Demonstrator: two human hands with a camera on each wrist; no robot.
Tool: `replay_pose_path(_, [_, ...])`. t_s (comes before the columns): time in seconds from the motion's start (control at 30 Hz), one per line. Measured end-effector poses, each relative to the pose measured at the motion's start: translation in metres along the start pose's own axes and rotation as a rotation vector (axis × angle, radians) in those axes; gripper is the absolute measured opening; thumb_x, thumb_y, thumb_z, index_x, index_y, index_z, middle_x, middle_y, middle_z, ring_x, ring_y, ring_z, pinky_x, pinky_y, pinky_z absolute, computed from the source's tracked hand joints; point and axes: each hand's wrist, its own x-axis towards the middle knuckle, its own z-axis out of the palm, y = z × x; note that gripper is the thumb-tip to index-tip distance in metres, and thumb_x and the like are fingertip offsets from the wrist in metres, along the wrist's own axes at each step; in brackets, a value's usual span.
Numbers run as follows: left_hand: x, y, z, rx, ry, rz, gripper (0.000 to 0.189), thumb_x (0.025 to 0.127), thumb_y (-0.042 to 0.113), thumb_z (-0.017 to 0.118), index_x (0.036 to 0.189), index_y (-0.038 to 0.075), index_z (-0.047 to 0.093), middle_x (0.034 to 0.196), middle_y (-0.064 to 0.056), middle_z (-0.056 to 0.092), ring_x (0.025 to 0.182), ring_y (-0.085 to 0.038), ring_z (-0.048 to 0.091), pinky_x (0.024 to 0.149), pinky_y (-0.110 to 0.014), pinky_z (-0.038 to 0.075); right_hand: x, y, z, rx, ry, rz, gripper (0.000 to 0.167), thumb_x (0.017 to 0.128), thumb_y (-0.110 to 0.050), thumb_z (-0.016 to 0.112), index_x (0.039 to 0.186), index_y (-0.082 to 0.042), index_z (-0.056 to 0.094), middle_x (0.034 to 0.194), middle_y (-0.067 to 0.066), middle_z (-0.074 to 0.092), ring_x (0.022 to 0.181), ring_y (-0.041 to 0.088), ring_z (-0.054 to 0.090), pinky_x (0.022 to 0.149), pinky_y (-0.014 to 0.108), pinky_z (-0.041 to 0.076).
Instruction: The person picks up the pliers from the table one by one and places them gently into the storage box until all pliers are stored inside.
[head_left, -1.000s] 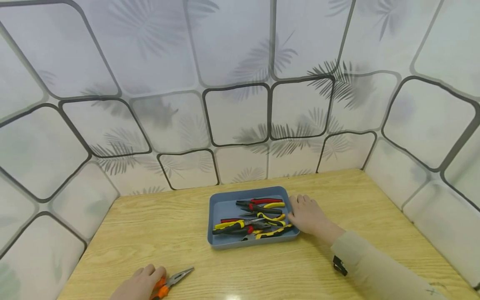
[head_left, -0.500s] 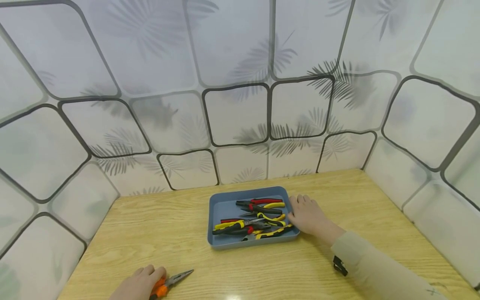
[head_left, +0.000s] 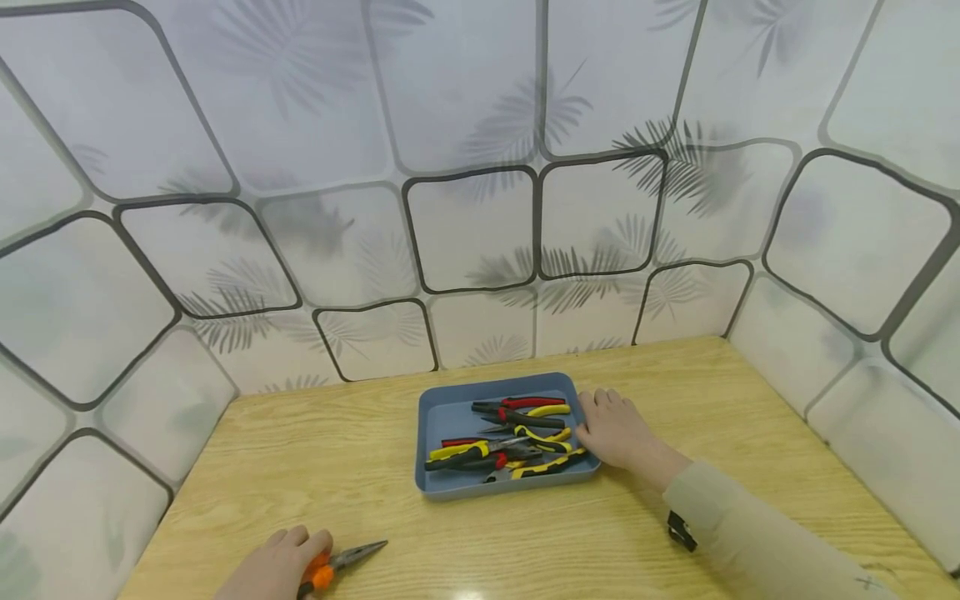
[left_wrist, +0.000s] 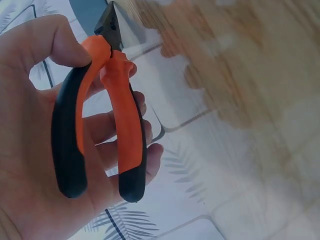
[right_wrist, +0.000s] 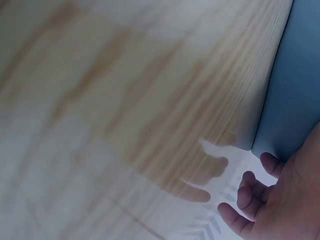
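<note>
At the table's near left, my left hand (head_left: 273, 565) grips needle-nose pliers (head_left: 354, 557) with orange and black handles. Their long grey nose points right and slightly away from me. The left wrist view shows the thumb on one handle (left_wrist: 71, 135) and the fingers curled behind the other. A blue tray (head_left: 510, 490) stands further back, and in it lies a pile of several pliers (head_left: 528, 419) with red, yellow and black handles. My right hand (head_left: 617, 432) rests against the tray's right side with loosely bent fingers (right_wrist: 240, 220), holding nothing.
The wooden table (head_left: 330, 450) is bounded at the back and sides by a white patterned covering (head_left: 480, 233) with dark outlines and leaf prints. A small black object (head_left: 681, 532) is at my right sleeve (head_left: 757, 525).
The pliers in my left hand have turned a little, their tip dropping slightly in the head view. My right hand and the tray have stayed in place.
</note>
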Motion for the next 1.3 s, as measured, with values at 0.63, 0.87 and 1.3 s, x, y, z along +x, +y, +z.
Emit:
replay_pose_path(0.63, [-0.004, -0.004, -0.008, 0.066, 0.136, 0.161, 0.037, 0.071, 0.019, 0.077, 0.104, 0.025, 0.062, 0.084, 0.011, 0.043, 0.072, -0.006, 0.032, 0.06, -0.024, 0.029, -0.001, -0.002, -0.004, -0.001, -0.05, 0.025, 0.044, 0.1, -0.024, 0.057, 0.134, 0.005, 0.055, 0.107, 0.022, 0.062, 0.093, 0.035, 0.057, 0.08, 0.053, 0.052])
replay_pose_path(0.87, [-0.004, 0.0, -0.011, 0.107, 0.171, 0.188, 0.04, 0.068, 0.018, 0.077, 0.104, 0.027, 0.061, 0.084, 0.012, 0.04, 0.072, -0.005, 0.031, 0.063, -0.024, 0.028, -0.001, -0.001, -0.002, -0.007, -0.032, 0.014, 0.042, 0.1, -0.023, 0.058, 0.13, 0.005, 0.056, 0.103, 0.021, 0.061, 0.088, 0.033, 0.055, 0.076, 0.05, 0.051])
replay_pose_path(1.3, [-0.001, 0.007, -0.017, 0.162, 0.189, 0.183, 0.041, 0.07, 0.022, 0.078, 0.108, 0.026, 0.063, 0.086, 0.012, 0.041, 0.075, -0.007, 0.032, 0.065, -0.026, 0.028, 0.001, -0.001, -0.003, -0.014, -0.043, 0.018, 0.041, 0.1, -0.023, 0.058, 0.132, 0.004, 0.056, 0.104, 0.021, 0.062, 0.089, 0.033, 0.056, 0.076, 0.05, 0.052])
